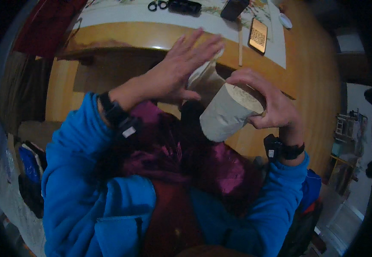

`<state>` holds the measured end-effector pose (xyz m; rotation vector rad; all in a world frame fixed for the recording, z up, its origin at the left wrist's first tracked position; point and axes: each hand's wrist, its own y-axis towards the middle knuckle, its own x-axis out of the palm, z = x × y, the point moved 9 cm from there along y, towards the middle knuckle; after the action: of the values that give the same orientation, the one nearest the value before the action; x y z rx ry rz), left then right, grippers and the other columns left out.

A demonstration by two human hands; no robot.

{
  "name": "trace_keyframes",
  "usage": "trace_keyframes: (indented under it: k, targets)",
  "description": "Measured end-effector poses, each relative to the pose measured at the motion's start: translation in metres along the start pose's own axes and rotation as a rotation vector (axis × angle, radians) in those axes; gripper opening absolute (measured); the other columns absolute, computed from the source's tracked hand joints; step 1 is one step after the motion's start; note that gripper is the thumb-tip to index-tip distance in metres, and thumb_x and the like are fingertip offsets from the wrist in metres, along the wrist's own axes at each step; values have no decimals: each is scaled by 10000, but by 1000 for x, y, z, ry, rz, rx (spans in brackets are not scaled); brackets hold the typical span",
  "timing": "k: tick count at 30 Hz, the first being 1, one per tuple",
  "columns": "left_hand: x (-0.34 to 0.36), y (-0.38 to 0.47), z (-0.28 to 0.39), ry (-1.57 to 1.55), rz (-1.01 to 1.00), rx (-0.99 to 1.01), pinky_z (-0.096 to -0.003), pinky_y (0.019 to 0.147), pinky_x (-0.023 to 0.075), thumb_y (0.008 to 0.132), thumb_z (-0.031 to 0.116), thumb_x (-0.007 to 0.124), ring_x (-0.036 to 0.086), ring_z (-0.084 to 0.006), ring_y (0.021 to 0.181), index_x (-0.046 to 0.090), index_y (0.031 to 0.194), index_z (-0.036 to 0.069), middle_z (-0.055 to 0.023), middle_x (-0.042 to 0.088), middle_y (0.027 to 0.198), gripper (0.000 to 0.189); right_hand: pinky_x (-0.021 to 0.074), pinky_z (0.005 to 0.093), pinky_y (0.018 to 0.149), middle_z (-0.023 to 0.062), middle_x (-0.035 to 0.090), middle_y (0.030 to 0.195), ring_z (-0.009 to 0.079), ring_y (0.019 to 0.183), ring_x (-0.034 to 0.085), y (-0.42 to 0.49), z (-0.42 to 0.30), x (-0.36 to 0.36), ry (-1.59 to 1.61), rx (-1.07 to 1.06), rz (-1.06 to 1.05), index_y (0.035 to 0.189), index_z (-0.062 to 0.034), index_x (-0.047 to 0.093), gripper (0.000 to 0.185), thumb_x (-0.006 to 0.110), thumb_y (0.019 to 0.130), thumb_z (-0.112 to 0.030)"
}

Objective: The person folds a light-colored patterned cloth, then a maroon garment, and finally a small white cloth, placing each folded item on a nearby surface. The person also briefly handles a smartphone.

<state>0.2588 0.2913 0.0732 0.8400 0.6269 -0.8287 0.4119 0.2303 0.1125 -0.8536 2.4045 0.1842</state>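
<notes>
My right hand [272,102] grips a pale, cylindrical roll or cup-like piece [226,112] by its upper rim, fingers behind and thumb at the near side. Its round end, light tan and speckled, faces up and to the right. The body is grey-white with wrinkles and tilts down to the left. My left hand [186,64] is spread flat, palm down, over a strip of whitish material [203,75] that runs towards the cylinder. Whether its fingers pinch that strip is hidden. Both hands are above my lap, at the table's near edge.
A wooden table [115,35] with a patterned cloth stands ahead. On it are black-handled scissors [157,5], a black case [184,7], a dark box [234,9], a thin wooden stick [240,45], a phone with a lit screen [258,36] and a small white lid or dish [285,21].
</notes>
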Motion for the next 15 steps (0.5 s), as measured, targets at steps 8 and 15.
trace_keyframes:
  k: [8, 15]
  targets:
    - [72, -68, -30, -547, -925, -546, -386, 836, 563, 827, 282, 801, 700, -185, 795, 672, 1178, 67, -60, 737, 931, 432, 375, 388, 1110, 127, 531, 1356, 266, 1307, 496, -9, 9, 27, 396, -6, -4, 1439, -35, 506, 869, 750, 673, -366]
    - [72, -93, -21, -838, -875, -578, -303, 634, 526, 975, 506, 631, 635, -126, 732, 656, 1141, 9, -26, 676, 861, 524, 369, 391, 1127, 115, 486, 1459, 259, 1350, 467, 0, 66, 70, 639, 194, 80, 1497, -62, 441, 946, 785, 708, -456]
